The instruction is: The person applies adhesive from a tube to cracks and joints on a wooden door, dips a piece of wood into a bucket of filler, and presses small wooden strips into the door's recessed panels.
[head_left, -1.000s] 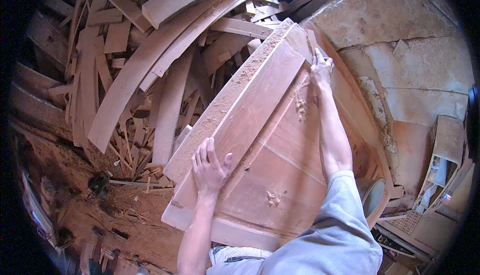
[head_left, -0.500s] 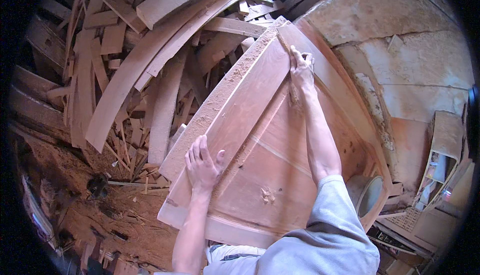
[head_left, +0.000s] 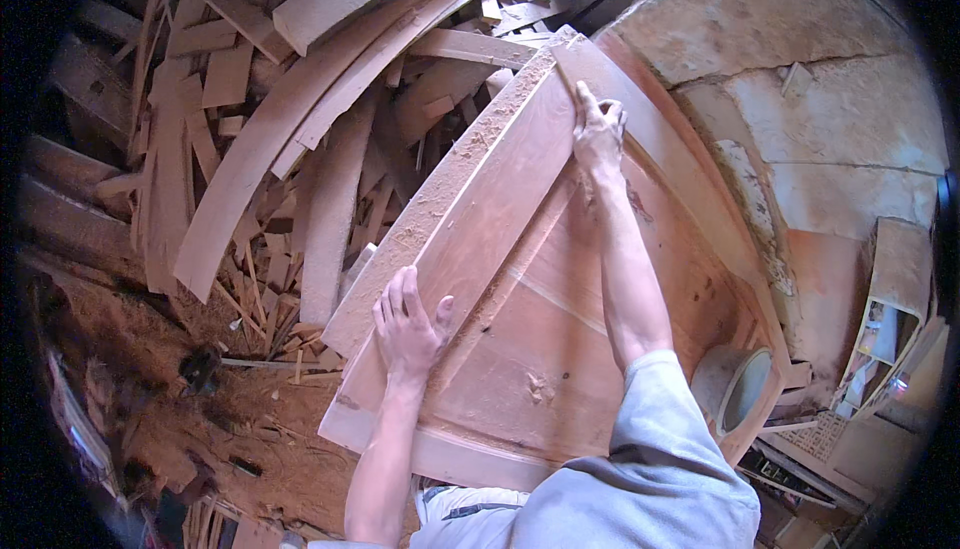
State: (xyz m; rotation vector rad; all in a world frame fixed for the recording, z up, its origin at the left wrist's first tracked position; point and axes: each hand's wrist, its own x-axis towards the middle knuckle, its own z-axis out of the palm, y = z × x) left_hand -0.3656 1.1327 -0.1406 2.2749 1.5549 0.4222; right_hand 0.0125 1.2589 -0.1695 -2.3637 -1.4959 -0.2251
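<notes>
A large wooden panel [head_left: 560, 334] with a pointed far end lies in front of me, framed by thick rails. Along its left side runs a smooth, wide board [head_left: 495, 204]. My left hand [head_left: 407, 334] rests on the near part of that board, fingers spread and thumb apart. Near the pointed end, my right hand [head_left: 600, 134] is closed, its fingers bent around a thin wooden strip [head_left: 566, 74] that lies along the joint between the board and the right rail. My palm hides the rest of the strip. Sawdust coats the outer left rail [head_left: 420, 214].
Offcuts and long curved planks [head_left: 265, 144] are heaped at the left. A round cylinder [head_left: 735, 389] stands at the panel's right corner. Large pale slabs [head_left: 800, 119] lie at the far right. Sawdust covers the floor [head_left: 290, 449] at lower left.
My right hand has shifted slightly left and toward the pointed end, along the joint. My left hand stays in the same place on the board.
</notes>
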